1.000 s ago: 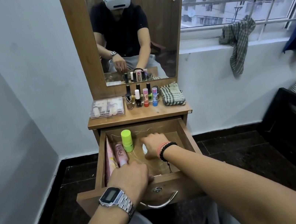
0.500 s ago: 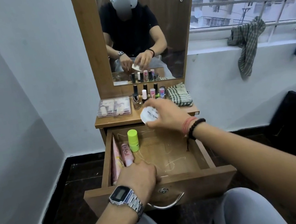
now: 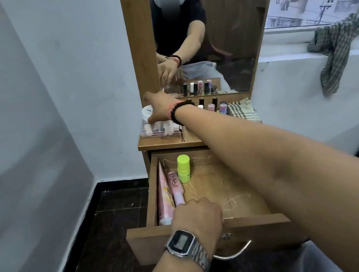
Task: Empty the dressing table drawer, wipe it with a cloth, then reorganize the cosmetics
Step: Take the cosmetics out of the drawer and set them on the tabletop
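Observation:
The wooden drawer (image 3: 253,220) stands pulled out. Inside it are a lime green bottle (image 3: 183,168), a pink tube (image 3: 176,187) and a flat pink tube (image 3: 163,197) along the left wall. My left hand (image 3: 197,217) rests curled on the drawer's front edge. My right hand (image 3: 160,109) reaches over the table top and holds a round white container (image 3: 148,113) above the clear plastic box (image 3: 159,131). A row of small cosmetic bottles (image 3: 211,106) stands under the mirror. A checked cloth (image 3: 241,110) lies folded on the table top at the right.
The mirror (image 3: 208,27) rises behind the table top. A wall closes in on the left. Another checked cloth (image 3: 336,49) hangs on the window ledge at the right. Dark floor lies beside the drawer. My knees are under the drawer front.
My right hand lifted the round white container out of the drawer and carried it up and left, over the clear box. My left hand stayed on the drawer front.

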